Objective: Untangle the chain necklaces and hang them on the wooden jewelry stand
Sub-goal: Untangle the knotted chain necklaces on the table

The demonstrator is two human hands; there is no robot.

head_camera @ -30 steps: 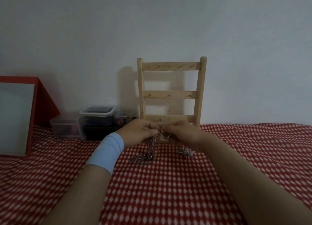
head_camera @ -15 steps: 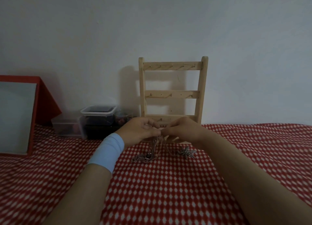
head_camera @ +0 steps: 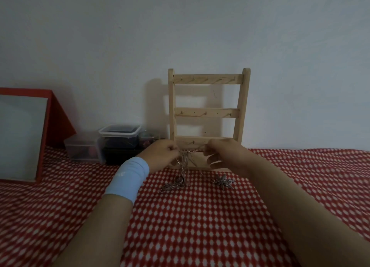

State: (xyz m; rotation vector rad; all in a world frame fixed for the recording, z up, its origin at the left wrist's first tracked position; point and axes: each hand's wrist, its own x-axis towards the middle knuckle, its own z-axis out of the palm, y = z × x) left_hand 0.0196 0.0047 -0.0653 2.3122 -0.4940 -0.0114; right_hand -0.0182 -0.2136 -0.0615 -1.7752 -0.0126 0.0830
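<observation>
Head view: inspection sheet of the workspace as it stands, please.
Surface: red-and-white patterned cloth.
Job's things: chain necklaces tangled, lifted, tails on cloth; leaf pendant on cloth; wooden jewelry stand upright, upper hooks bare.
Clutter: clear plastic containers left of stand; red-framed panel far left.
Grippers: left hand and right hand each pinch the chains.
Cables: nothing seen.
Surroundings: plain wall behind.

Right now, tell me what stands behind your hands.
The wooden jewelry stand, upper two rails' hooks bare. The left hand and right hand, pinching the chain necklaces, cover both ends of its lowest rail and part of its base.
</observation>
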